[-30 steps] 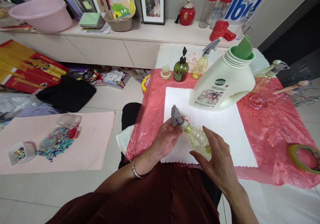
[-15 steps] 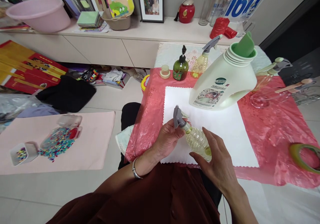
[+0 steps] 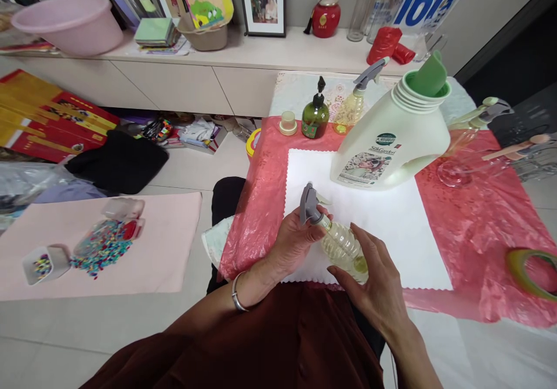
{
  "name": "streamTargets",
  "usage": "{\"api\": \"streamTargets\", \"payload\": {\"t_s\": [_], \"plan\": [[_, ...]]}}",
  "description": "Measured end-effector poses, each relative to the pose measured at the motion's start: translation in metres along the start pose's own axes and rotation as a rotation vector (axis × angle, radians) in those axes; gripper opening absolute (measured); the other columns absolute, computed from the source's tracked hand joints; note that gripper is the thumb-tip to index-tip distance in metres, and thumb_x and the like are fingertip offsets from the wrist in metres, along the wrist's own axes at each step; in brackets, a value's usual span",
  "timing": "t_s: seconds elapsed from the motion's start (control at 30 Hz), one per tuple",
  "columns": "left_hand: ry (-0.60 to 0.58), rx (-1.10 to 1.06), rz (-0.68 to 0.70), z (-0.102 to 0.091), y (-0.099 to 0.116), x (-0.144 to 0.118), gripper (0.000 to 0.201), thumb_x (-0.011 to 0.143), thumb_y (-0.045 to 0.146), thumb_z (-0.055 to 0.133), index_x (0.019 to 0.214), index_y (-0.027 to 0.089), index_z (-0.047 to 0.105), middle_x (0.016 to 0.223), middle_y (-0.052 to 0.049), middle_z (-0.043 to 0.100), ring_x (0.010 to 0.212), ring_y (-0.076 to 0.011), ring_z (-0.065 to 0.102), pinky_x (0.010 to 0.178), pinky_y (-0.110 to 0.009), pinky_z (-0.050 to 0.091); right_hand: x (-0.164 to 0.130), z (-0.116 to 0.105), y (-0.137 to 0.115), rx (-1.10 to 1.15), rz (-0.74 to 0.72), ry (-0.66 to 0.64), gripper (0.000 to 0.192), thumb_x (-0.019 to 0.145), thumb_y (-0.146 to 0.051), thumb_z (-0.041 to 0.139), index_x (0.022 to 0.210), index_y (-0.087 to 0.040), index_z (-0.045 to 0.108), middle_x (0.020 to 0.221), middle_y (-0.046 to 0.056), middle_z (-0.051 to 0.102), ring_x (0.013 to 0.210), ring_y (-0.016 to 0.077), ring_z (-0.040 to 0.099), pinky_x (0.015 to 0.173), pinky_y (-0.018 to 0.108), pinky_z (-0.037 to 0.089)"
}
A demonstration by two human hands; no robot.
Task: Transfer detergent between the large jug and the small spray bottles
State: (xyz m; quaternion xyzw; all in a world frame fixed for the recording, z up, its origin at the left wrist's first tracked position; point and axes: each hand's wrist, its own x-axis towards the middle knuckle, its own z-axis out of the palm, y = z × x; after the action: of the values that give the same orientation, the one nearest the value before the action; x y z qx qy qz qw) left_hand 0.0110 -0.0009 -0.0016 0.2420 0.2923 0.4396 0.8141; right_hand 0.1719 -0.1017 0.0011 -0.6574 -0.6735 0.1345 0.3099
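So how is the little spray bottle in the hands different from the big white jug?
The spray bottle is small, clear and tilted, held in both hands; the jug is big, white and stands alone on the cloth. The spray bottle has a grey trigger top; the jug has a green spout. Both are plastic.

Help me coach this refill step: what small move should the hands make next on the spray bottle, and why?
Probably turn the grey spray head with the left hand while the right hand steadies the spray bottle. The left fingers sit at its neck, and the bottle lies tilted over the white mat.
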Motion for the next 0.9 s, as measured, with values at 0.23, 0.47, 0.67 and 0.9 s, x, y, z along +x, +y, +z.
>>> {"api": "streamTargets", "payload": {"t_s": [0.23, 0.47, 0.67, 0.9], "plan": [[0.048, 0.0, -0.046, -0.004, 0.002, 0.001, 0.048, 0.054, 0.033, 0.099, 0.094, 0.019, 0.076, 0.088, -0.001, 0.072, 0.086, -0.0174, 0.064, 0.088, -0.034, 0.042, -0.004, 0.002, 0.002, 0.053, 0.046, -0.024, 0.066, 0.099, -0.057, 0.06, 0.152, -0.025, 0.037, 0.139, 0.008, 0.05, 0.123, 0.026, 0.052, 0.099, 0.044, 0.052], [-0.046, -0.005, 0.01, -0.001, 0.006, -0.002, 0.044, 0.066, 0.036, 0.093, 0.101, 0.018, 0.073, 0.101, -0.007, 0.075, 0.106, -0.0241, 0.066, 0.101, -0.04, 0.041, -0.004, 0.001, -0.001, 0.061, 0.048, -0.01, 0.067, 0.099, -0.056, 0.061, 0.153, -0.025, 0.037, 0.138, 0.008, 0.051, 0.122, 0.0263, 0.053, 0.098, 0.043, 0.052], [0.085, 0.0, -0.003, -0.001, 0.003, 0.0, 0.046, 0.053, 0.032, 0.099, 0.088, 0.019, 0.074, 0.089, 0.0, 0.07, 0.089, -0.0173, 0.064, 0.089, -0.034, 0.043, -0.001, 0.002, -0.005, 0.058, 0.019, 0.01, 0.065, 0.099, -0.056, 0.06, 0.152, -0.024, 0.038, 0.137, 0.009, 0.052, 0.122, 0.027, 0.054, 0.097, 0.043, 0.053], [-0.039, 0.03, 0.011, -0.002, 0.011, 0.001, 0.044, 0.061, 0.037, 0.095, 0.094, 0.017, 0.075, 0.095, -0.005, 0.073, 0.097, -0.022, 0.065, 0.094, -0.038, 0.042, -0.004, 0.002, 0.0, 0.097, 0.082, -0.037, 0.066, 0.097, -0.059, 0.061, 0.149, -0.022, 0.042, 0.135, 0.01, 0.054, 0.113, 0.0257, 0.059, 0.091, 0.04, 0.056]]}}
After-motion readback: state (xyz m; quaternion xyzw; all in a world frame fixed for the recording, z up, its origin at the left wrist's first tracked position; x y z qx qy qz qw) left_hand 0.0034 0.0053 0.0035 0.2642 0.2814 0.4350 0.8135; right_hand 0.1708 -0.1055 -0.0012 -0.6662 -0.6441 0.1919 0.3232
